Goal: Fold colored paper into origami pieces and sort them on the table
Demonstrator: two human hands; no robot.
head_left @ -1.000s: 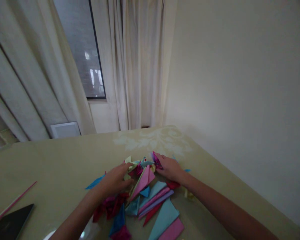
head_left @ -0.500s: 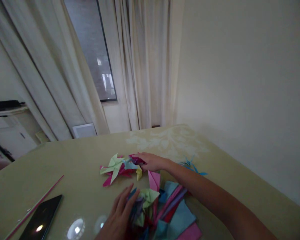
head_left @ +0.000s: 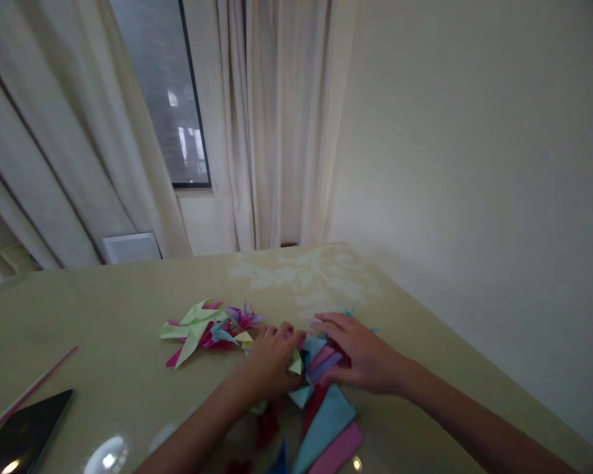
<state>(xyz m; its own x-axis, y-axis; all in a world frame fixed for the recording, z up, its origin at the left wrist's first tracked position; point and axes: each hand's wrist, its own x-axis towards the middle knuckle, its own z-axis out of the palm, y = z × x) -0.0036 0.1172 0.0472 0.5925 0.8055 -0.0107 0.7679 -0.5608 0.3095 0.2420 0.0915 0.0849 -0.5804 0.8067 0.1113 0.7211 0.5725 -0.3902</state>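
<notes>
My left hand [head_left: 275,359] curls its fingers over light green and pink folded paper pieces near the middle of the table. Facing it from the right, my right hand [head_left: 363,352] spans a bunch of blue, pink and purple folded paper pieces [head_left: 325,362] between thumb and fingers. Below the hands lie a light blue folded paper [head_left: 329,421], a pink one [head_left: 338,451] and a dark red one. Left of my hands is a cluster of origami: a light green pinwheel-like piece [head_left: 194,329], a purple and pink crane-like piece [head_left: 244,317] and a small blue one [head_left: 222,332].
A dark phone [head_left: 27,431] and a thin pink stick [head_left: 29,394] lie at the left of the table [head_left: 118,309]. Blue origami [head_left: 350,309] shows partly behind my right hand. The wall [head_left: 464,197] borders the table's right side; curtains [head_left: 261,131] hang beyond it.
My right hand has drawn back rightward from the far origami cluster to the nearer folded papers. My left hand has moved forward and right onto them. The view has turned slightly right.
</notes>
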